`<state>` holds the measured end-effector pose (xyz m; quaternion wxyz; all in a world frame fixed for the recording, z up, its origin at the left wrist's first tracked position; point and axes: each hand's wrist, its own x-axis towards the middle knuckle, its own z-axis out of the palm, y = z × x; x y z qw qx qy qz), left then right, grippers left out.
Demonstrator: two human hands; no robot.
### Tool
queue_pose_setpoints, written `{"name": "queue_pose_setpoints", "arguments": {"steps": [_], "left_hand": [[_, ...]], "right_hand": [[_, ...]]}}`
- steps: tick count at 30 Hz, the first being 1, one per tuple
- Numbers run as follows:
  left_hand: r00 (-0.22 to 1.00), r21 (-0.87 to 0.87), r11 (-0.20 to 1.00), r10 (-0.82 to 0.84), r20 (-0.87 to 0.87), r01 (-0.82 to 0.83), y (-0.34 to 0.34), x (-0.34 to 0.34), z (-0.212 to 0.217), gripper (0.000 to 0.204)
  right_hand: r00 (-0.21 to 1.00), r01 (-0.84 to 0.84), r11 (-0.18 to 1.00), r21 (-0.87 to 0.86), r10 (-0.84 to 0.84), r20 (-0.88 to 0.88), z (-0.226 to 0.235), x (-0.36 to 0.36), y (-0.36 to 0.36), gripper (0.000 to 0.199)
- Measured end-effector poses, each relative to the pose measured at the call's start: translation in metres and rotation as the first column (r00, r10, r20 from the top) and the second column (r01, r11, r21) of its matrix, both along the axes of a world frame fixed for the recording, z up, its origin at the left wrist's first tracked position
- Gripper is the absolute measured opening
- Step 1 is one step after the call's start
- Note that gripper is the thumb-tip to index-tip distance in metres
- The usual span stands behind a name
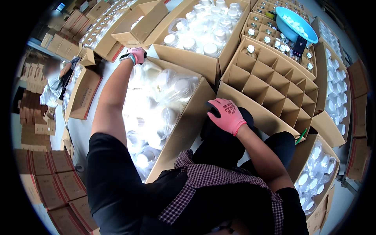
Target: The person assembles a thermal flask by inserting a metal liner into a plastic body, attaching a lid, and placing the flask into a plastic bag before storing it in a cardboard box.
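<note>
Both my hands wear pink gloves with dark fingertips. My left hand [136,55] is stretched to the far left corner of an open carton [184,121], its fingers curled at the rim and partly hidden. Inside that carton lie white-capped containers [182,87] in clear plastic bags, washed out by glare. Beside the carton's right wall, above my dark-clothed knee, hovers my right hand [227,116], thumb and fingers apart, holding nothing. To its right stands a carton with cardboard dividers [270,80]; most cells look empty, and a white-capped glass bottle [250,51] sits in its far corner.
A blue basin [313,36] of white caps rests on cartons of glass bottles, a phone [300,45] at its side. Another carton [156,49] of bagged containers stands ahead. A green tool [301,136] lies by the divided carton. Another person [55,80] is at far left.
</note>
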<state>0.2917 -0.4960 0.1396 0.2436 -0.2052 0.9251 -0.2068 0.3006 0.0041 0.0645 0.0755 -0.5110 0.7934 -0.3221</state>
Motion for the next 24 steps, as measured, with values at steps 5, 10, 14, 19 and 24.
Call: {"name": "queue_pose_setpoints", "arguments": {"steps": [5,10,14,19,24], "left_hand": [[0.945,0.088,0.977,0.209,-0.252,-0.192,-0.007,0.064,-0.052,0.078],[0.629,0.214,0.884,0.449,-0.635,-0.415,0.014,0.087,-0.050,0.065],[0.778,0.120,0.904,0.417,-0.471,-0.411,0.005,0.079,-0.088,0.063],[0.737,0.121,0.908,0.398,-0.547,-0.400,-0.006,0.059,-0.125,0.062],[0.540,0.376,0.838,0.544,-0.642,-0.396,-0.021,0.041,-0.092,0.033]], "right_hand": [[0.999,-0.007,0.998,-0.055,0.005,-0.040,-0.001,0.013,0.019,0.037],[0.995,0.085,0.992,-0.092,-0.089,-0.050,-0.001,0.008,0.041,0.035],[0.996,0.093,0.992,-0.082,-0.093,0.000,0.002,0.004,0.043,0.033],[0.996,0.089,0.995,-0.033,-0.089,-0.003,-0.001,-0.005,0.021,0.032],[0.997,0.077,0.997,0.026,-0.078,0.020,-0.003,-0.009,0.006,0.033]]}}
